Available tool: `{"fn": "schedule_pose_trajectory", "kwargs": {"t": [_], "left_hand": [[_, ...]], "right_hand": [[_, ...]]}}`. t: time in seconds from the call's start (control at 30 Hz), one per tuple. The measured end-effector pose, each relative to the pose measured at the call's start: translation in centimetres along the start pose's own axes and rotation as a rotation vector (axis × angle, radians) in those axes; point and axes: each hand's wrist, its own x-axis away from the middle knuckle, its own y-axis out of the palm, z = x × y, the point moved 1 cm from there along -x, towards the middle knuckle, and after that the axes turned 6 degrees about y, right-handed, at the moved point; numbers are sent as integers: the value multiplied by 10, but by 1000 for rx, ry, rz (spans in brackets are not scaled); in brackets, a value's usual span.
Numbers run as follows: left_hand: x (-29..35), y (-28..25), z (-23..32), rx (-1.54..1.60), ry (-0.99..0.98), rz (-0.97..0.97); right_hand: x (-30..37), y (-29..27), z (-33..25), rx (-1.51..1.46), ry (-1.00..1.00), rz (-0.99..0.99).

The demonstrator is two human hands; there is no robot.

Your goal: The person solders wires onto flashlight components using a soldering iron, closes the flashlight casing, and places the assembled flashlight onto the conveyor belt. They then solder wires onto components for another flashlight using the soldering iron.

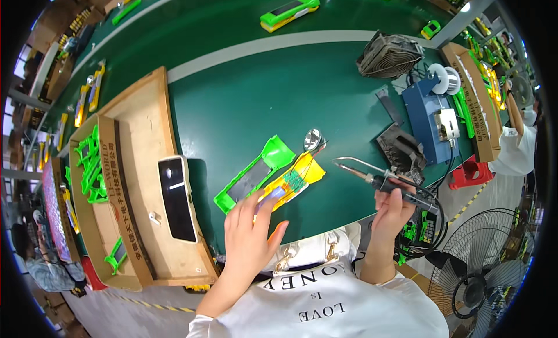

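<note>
My right hand [390, 212] grips a soldering iron [381, 181] by its dark handle; a thin curved metal tube runs along it, and its tip points left, apart from the parts. My left hand [249, 236] lies with fingers stretched and thumb apart, fingertips at the near end of an open yellow lamp housing [314, 168]. Inside that housing show a green circuit board [294, 179], wires and a purplish cell-like piece. Alongside it on the left rests a green shell half [279, 154] with a grey panel. A round silver reflector [314, 139] sits at their far end, with wires beside it.
A wooden board [142, 105] on the left carries a phone [178, 198] and borders a cardboard box [125, 222] of green parts. Rightward stand a small fan [389, 54], a blue soldering unit [427, 120], a solder spool [445, 79] and a dark sooty holder [401, 149]. A lamp [290, 11] lies beyond.
</note>
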Motion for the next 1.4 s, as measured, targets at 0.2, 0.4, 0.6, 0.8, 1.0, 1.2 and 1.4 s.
{"fn": "schedule_pose_trajectory", "kwargs": {"t": [0.2,0.4,0.6,0.8,1.0,1.2,1.4], "left_hand": [[0,22,-10,-28,-21,0],[3,14,-8,26,-1,-75],[-11,2,-1,83,13,-116],[-41,22,9,14,-4,0],[-57,34,11,-53,-80,94],[-54,28,16,149,-16,186],[-41,14,11,489,-67,224]], "right_hand": [[5,4,2,0,15,-47],[3,0,1,22,14,-18],[-7,-2,0,-2,-6,43],[-10,6,-6,-73,-17,115],[-6,-10,-1,-62,-52,18],[-7,-11,-3,-63,-28,46],[-7,-7,-5,2,-24,128]]}}
